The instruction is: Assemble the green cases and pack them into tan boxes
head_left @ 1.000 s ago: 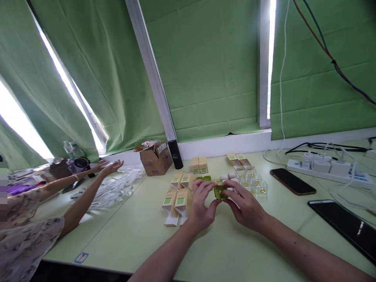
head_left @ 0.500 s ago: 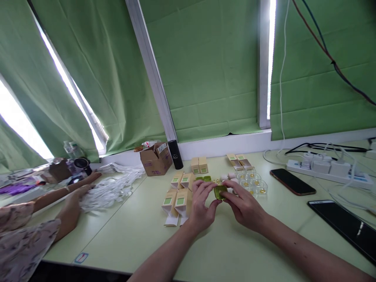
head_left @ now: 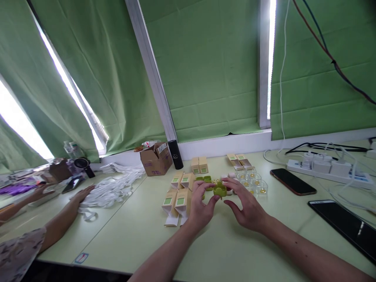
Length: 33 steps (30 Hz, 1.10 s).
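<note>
A small green plastic case (head_left: 219, 189) is between my two hands, above the table. My left hand (head_left: 202, 203) grips its left side between thumb and fingers. On its right side my right hand (head_left: 245, 205) is open, thumb and fingers apart, with the fingertips close to the case; contact is unclear. More green cases (head_left: 203, 179) lie just behind. Right of them stand several clear cups (head_left: 246, 182) with yellow bits inside, and pale round pieces partly hidden by my right fingers. Several beige cartons (head_left: 181, 200) with green labels sit left of my left hand.
More cartons (head_left: 199, 165) stand farther back. A brown box (head_left: 156, 159) and a black cylinder (head_left: 175, 154) are by the wall. Two phones (head_left: 293, 181) and a power strip (head_left: 329, 170) with cables lie at right. At left, a co-worker's hand (head_left: 83, 194) touches white straps (head_left: 113, 186).
My right fingers have come off the green case and spread apart. The case has tilted, its outline now different. The co-worker's hands have moved apart, one going left.
</note>
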Each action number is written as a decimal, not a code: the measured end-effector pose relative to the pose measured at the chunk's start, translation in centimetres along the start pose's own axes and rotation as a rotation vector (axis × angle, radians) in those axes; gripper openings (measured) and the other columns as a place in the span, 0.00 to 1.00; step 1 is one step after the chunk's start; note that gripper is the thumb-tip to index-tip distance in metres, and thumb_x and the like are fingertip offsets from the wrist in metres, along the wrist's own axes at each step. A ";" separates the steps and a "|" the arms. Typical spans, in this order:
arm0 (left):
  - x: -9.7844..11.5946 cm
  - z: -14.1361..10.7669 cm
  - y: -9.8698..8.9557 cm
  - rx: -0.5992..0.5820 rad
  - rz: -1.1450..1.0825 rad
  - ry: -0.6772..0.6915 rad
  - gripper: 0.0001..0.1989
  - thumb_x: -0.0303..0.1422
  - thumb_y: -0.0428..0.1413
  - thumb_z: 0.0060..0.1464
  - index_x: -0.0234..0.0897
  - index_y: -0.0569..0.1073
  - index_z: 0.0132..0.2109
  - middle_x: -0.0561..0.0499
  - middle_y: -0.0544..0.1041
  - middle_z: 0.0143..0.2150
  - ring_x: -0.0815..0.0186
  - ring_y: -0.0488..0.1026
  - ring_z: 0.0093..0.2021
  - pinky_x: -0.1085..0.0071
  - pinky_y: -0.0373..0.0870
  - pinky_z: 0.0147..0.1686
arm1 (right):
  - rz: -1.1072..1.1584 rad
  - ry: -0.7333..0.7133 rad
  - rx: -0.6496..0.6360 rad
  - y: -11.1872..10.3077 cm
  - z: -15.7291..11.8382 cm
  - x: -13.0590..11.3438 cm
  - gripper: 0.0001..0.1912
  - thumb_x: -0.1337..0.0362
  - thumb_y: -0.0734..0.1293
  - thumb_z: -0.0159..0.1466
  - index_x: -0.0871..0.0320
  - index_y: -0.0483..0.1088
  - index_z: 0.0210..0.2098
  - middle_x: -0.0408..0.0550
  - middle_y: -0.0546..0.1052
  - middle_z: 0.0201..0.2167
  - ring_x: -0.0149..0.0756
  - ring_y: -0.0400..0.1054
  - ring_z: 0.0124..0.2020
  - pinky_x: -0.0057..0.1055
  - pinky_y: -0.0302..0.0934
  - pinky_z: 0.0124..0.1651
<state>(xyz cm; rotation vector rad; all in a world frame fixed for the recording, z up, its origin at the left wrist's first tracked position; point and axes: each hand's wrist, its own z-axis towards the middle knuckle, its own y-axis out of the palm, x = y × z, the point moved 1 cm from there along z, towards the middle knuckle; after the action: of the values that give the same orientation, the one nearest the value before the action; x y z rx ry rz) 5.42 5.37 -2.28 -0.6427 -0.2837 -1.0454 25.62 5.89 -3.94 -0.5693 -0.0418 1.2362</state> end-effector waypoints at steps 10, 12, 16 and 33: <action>-1.4 0.1 0.4 -0.056 -0.096 -0.233 0.22 0.50 0.57 0.65 0.37 0.75 0.31 0.50 0.75 0.29 0.65 0.71 0.31 0.70 0.68 0.33 | 0.000 -0.010 -0.009 0.6 -0.1 0.1 0.29 0.74 0.62 0.69 0.51 0.61 0.68 0.57 0.74 0.64 0.50 0.69 0.66 0.51 0.72 0.62; -1.5 0.0 0.6 -0.091 -0.127 -0.266 0.23 0.50 0.57 0.65 0.36 0.75 0.30 0.50 0.76 0.28 0.65 0.71 0.30 0.70 0.68 0.32 | 0.006 -0.010 -0.003 0.7 -0.1 0.2 0.28 0.74 0.62 0.69 0.51 0.62 0.67 0.57 0.75 0.62 0.50 0.71 0.64 0.49 0.74 0.60; -1.3 0.0 0.5 -0.104 -0.129 -0.252 0.24 0.49 0.55 0.66 0.36 0.75 0.29 0.49 0.74 0.29 0.64 0.71 0.31 0.69 0.68 0.32 | 0.047 0.042 0.007 0.7 0.0 0.1 0.25 0.72 0.63 0.70 0.50 0.65 0.64 0.55 0.78 0.59 0.46 0.78 0.50 0.44 0.76 0.50; 0.8 -0.1 0.0 -0.285 0.057 0.094 0.24 0.22 0.63 0.57 0.48 0.77 0.57 0.45 0.74 0.62 0.50 0.63 0.64 0.45 0.60 0.66 | 0.329 0.344 -0.001 0.5 0.1 0.6 0.18 0.56 0.67 0.71 0.50 0.72 0.59 0.51 0.79 0.46 0.41 0.71 0.39 0.38 0.70 0.44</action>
<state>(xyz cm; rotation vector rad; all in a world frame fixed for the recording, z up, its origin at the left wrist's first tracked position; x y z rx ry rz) 5.79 4.73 -1.99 -0.8496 -0.0328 -1.0669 25.34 6.58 -4.28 -0.8056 0.3526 1.4391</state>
